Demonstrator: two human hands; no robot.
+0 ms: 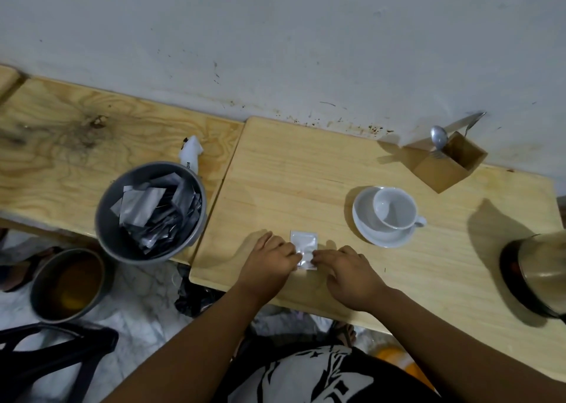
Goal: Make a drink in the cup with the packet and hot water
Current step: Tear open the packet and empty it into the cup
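A small white packet [303, 244] lies flat on the wooden table [306, 182] near its front edge. My left hand [269, 260] pinches the packet's near left side. My right hand [347, 272] pinches its near right side, fingertips almost meeting the left ones. An empty white cup [395, 208] stands on a white saucer [363, 218] to the right and a little behind the packet. A kettle or flask with a dark base [536, 275] lies partly cut off at the right edge.
A grey bowl [105, 218] full of silver packets sits at the left, over the seam of two tables. A cardboard box [441, 165] at the back right holds a spoon [439, 137]. A torn white wrapper [190, 152] lies behind the bowl. A metal pot [67, 283] stands on the floor.
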